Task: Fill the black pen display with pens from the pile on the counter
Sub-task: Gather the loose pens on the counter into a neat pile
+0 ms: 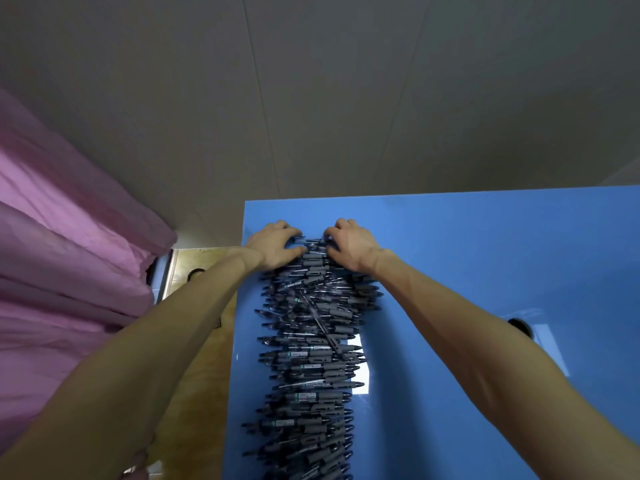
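Note:
A long heap of dark grey pens (311, 358) runs down the middle of the blue counter (467, 271), from its far end to the bottom of the view. The pens lie mostly crosswise. At the far end of the heap my left hand (273, 245) grips pens from the left side, fingers curled around them. My right hand (349, 245) grips pens from the right side in the same way. Both forearms reach in from the bottom corners. No black pen display is in view.
A pink curtain (69, 254) hangs at the left. Beside the counter's left edge is a wooden surface (194, 393) with a round hole (196, 273). A round dark fitting (519, 325) sits on the counter at the right. Grey wall panels rise behind.

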Tool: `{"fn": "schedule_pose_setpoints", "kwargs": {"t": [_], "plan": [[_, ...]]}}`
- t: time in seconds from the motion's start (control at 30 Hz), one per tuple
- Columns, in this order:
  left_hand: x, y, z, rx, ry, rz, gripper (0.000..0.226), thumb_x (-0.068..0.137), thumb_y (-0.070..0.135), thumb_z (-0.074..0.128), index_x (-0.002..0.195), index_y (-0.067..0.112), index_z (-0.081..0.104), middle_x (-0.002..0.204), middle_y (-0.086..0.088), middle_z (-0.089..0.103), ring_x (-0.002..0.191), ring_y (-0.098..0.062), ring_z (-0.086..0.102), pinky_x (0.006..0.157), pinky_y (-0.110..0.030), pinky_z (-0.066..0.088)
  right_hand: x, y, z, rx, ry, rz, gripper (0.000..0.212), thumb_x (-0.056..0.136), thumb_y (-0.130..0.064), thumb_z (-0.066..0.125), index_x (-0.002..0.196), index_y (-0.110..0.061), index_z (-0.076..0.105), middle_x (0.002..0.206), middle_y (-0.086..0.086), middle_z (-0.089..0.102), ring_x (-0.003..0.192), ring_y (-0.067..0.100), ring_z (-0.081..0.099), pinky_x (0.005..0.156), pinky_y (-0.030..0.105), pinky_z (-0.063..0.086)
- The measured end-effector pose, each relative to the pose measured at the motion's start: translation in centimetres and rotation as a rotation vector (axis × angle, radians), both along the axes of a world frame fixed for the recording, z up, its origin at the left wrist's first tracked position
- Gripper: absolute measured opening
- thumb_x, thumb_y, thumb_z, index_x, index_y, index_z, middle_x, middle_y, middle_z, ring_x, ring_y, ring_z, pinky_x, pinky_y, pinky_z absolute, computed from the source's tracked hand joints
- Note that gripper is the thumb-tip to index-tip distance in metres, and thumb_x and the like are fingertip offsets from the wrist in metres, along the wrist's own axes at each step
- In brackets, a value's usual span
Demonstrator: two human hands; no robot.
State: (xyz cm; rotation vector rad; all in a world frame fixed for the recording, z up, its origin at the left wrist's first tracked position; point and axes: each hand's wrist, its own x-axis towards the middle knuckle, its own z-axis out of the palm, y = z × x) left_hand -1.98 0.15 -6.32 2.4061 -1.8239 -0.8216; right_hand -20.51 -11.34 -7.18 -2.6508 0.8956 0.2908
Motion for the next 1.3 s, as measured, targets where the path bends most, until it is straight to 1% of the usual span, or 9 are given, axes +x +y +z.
{"fn": "schedule_pose_setpoints", "kwargs": {"t": [0.17, 0.33, 0.5, 0.63, 0.77, 0.9, 1.1, 1.2, 1.3], "plan": [[-1.7, -0.2, 0.2, 0.014, 0.034, -0.069, 0.051, 0.098, 0.050, 0.054, 0.144, 0.026, 0.053, 0.139, -0.003, 0.051, 0.131, -0.024, 0.048, 0.107, -0.043, 0.042, -2.4, 0.0, 0.5, 0.049, 0.005, -0.079, 0.037, 0.102, -0.041, 0.044, 0.124, -0.016, 0.062, 0.123, 0.010, 0.057, 0.117, 0.032, 0.051, 0.093, 0.042, 0.044], [-1.8, 0.3, 0.2, 0.032, 0.055, -0.076, 0.046, 0.100, 0.046, 0.052, 0.141, 0.025, 0.056, 0.134, -0.003, 0.052, 0.125, -0.025, 0.051, 0.104, -0.044, 0.044, -3.2, 1.4, 1.4, 0.084, 0.093, -0.101, 0.043, 0.101, -0.048, 0.041, 0.129, -0.020, 0.058, 0.126, 0.010, 0.055, 0.118, 0.031, 0.049, 0.093, 0.043, 0.042], [-1.0, 2.6, -0.8, -0.060, 0.100, 0.057, 0.045, 0.103, 0.045, 0.048, 0.142, 0.024, 0.056, 0.146, -0.003, 0.046, 0.137, -0.027, 0.040, 0.113, -0.049, 0.036, -4.5, 2.7, 1.4, 0.075, 0.118, -0.023, 0.054, 0.099, -0.047, 0.049, 0.146, -0.021, 0.044, 0.137, 0.011, 0.045, 0.125, 0.032, 0.044, 0.098, 0.043, 0.042], [-1.3, 5.1, -2.0, -0.153, 0.271, 0.229, 0.047, 0.105, 0.038, 0.052, 0.148, 0.020, 0.051, 0.160, -0.003, 0.035, 0.149, -0.023, 0.028, 0.122, -0.041, 0.024, -4.7, 3.4, 0.9, 0.048, 0.108, 0.029, 0.051, 0.100, -0.034, 0.049, 0.148, -0.018, 0.040, 0.136, 0.013, 0.044, 0.124, 0.033, 0.045, 0.096, 0.043, 0.043], [-2.4, 6.1, -2.5, -0.270, 0.419, 0.393, 0.045, 0.100, 0.025, 0.062, 0.143, 0.012, 0.056, 0.148, -0.004, 0.048, 0.138, -0.021, 0.043, 0.112, -0.026, 0.030, -4.6, 3.7, 1.2, 0.018, 0.122, 0.071, 0.046, 0.103, -0.032, 0.047, 0.144, -0.013, 0.041, 0.131, 0.015, 0.047, 0.118, 0.035, 0.050, 0.092, 0.045, 0.045], [-2.8, 6.3, -2.3, -0.293, 0.596, 0.557, 0.045, 0.096, 0.018, 0.066, 0.140, 0.015, 0.057, 0.140, -0.002, 0.055, 0.129, -0.020, 0.053, 0.113, -0.037, 0.042, -4.4, 3.6, 1.6, 0.026, 0.133, 0.082, 0.040, 0.103, -0.031, 0.048, 0.136, -0.010, 0.045, 0.125, 0.014, 0.049, 0.112, 0.035, 0.054, 0.090, 0.045, 0.046], [-3.8, 7.1, -2.4, -0.263, 0.637, 0.524, 0.059, 0.096, 0.016, 0.068, 0.151, 0.017, 0.044, 0.149, 0.001, 0.049, 0.136, -0.016, 0.045, 0.114, -0.031, 0.036, -4.4, 3.9, 1.9, -0.002, 0.208, 0.099, 0.030, 0.103, -0.029, 0.046, 0.122, -0.005, 0.046, 0.122, 0.017, 0.054, 0.110, 0.036, 0.055, 0.091, 0.044, 0.044], [-4.1, 7.2, -2.3, -0.283, 0.670, 0.549, 0.064, 0.097, 0.014, 0.065, 0.155, 0.017, 0.037, 0.156, -0.001, 0.042, 0.142, -0.018, 0.039, 0.114, -0.029, 0.032, -4.3, 4.2, 2.3, 0.021, 0.203, 0.088, 0.028, 0.102, -0.024, 0.044, 0.123, -0.005, 0.047, 0.123, 0.017, 0.054, 0.112, 0.035, 0.053, 0.093, 0.044, 0.043], [-4.5, 6.8, -2.0, -0.307, 0.732, 0.625, 0.061, 0.096, 0.009, 0.063, 0.153, 0.015, 0.041, 0.154, -0.003, 0.044, 0.138, -0.017, 0.042, 0.107, -0.027, 0.033, -4.4, 4.2, 2.7, 0.075, 0.176, 0.057, 0.034, 0.101, -0.025, 0.043, 0.131, -0.008, 0.047, 0.124, 0.016, 0.051, 0.115, 0.035, 0.051, 0.093, 0.044, 0.042]]}}
